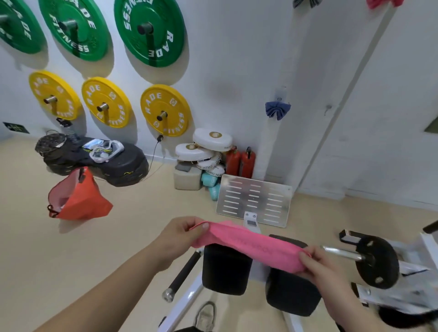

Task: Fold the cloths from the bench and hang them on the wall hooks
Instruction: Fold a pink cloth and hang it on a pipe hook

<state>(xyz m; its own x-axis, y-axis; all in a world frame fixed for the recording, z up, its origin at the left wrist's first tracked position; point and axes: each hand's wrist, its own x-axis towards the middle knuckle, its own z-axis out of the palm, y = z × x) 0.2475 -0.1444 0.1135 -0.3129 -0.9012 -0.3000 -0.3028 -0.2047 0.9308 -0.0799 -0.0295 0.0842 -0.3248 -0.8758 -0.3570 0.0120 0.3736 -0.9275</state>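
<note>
Pink cloth (248,246) is stretched in the air between your two hands, folded into a long narrow band that slopes down from your left to your right. Your left hand (180,237) pinches its upper end, fingers (202,226) curled round the edge with the thumb on top. Your right hand (324,266) pinches its lower end in the same way.

Directly under the cloth are the two black pads (226,267) of the bench (187,301); whether the cloth brushes them cannot be told. Lower again, between the pads, your shoe (206,316) shows on the floor.

Just beyond the cloth a slotted metal plate (254,200) stands tilted. To the right of the cloth a black weight disc (376,261) sits on a chrome bar.

Well above the cloth, on the white wall, a blue cloth (277,110) hangs bunched from a hook (279,94). Higher again, at the top edge, a grey cloth (305,2) and a red-pink cloth (384,3) are cut off by the frame.

Well to the left of the cloth is an orange bag (80,199). Above that, yellow plates (166,111) and green plates (149,30) hang on wall pegs.
</note>
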